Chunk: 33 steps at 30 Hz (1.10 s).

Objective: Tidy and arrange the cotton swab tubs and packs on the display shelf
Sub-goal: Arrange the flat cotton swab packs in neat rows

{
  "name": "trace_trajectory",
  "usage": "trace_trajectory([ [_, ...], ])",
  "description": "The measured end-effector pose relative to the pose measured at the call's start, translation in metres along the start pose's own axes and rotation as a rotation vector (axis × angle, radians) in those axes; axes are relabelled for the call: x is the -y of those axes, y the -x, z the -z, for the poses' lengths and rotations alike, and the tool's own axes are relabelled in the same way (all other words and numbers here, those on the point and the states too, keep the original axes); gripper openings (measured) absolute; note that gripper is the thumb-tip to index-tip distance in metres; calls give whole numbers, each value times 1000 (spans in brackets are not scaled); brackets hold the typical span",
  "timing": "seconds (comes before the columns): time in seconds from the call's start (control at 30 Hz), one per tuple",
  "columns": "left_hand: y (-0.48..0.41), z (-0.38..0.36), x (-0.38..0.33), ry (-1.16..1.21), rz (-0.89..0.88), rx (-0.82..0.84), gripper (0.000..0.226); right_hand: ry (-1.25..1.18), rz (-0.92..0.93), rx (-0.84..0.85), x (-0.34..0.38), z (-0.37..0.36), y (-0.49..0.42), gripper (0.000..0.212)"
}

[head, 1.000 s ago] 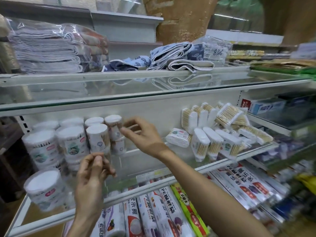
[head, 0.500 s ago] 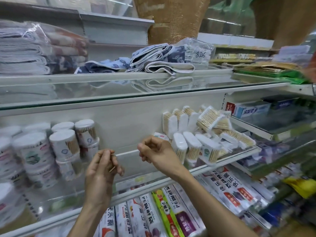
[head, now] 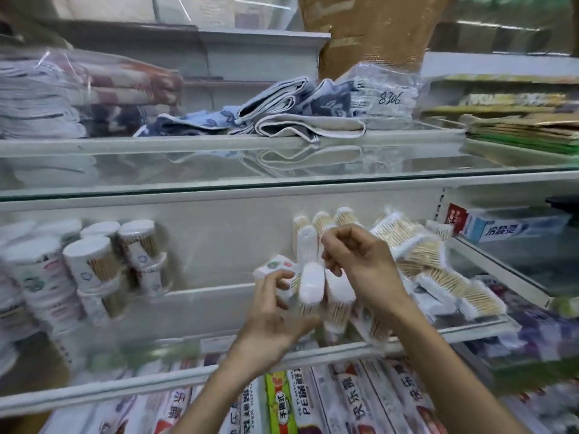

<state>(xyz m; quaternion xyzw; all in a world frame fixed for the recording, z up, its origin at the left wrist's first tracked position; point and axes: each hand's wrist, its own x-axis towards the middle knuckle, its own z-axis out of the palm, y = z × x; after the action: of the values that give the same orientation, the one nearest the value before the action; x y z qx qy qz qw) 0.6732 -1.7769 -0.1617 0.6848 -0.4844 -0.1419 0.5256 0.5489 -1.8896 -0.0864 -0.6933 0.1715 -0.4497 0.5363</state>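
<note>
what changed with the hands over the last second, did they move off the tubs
Yes. Both hands left the round tubs and went right to the pile of swab packs. The left hand now cups an oval-lidded pack from below; the right hand is curled above it, its grip unclear. The tubs, the packs at the far right and the folded towels above look unchanged.

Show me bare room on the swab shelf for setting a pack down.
Free: the glass stretch between the tubs on the left and the packs on the right, back to the white panel. Crowded: the right end, where packs lie heaped and both the left hand and right hand work; the left end, where tubs stand stacked.
</note>
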Motion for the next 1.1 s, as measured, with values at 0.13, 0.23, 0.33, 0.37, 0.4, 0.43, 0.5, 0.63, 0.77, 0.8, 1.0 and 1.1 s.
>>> trace_trajectory([
  [0.13,-6,-18,-2,-202,-56,13,61,-7,-20,6,-7,11,2,12],
  [0.23,-7,-10,2,-195,-56,-83,43,-21,-48,11,-7,16,3,11],
  [0.33,-6,10,2,60,82,-152,27,-19,-49,8,-5,15,1,10],
  [0.37,-7,18,4,196,155,-180,23,-20,-51,11,-4,12,0,10],
  [0.4,-7,26,5,349,219,-212,20,-23,-57,13,-4,8,-2,9],
  [0.43,-8,35,9,516,271,-243,18,-29,-65,16,-5,2,-3,9],
  [0.5,-7,52,13,797,316,-283,17,-54,-86,25,-7,-11,-5,8],
  [0.63,-3,76,19,999,261,-296,24,-42,-138,97,-12,-37,-4,5],
  [0.77,5,87,23,869,149,-325,37,123,-243,232,-17,-61,-5,34],
  [0.8,9,88,24,695,97,-360,35,128,-274,275,-17,-68,-3,42],
  [1.0,15,109,45,-341,-551,-333,40,-419,-588,396,-25,-89,-6,53],
  [1.1,14,116,54,-397,-590,-305,35,-453,-571,370,-34,-98,-9,45],
])
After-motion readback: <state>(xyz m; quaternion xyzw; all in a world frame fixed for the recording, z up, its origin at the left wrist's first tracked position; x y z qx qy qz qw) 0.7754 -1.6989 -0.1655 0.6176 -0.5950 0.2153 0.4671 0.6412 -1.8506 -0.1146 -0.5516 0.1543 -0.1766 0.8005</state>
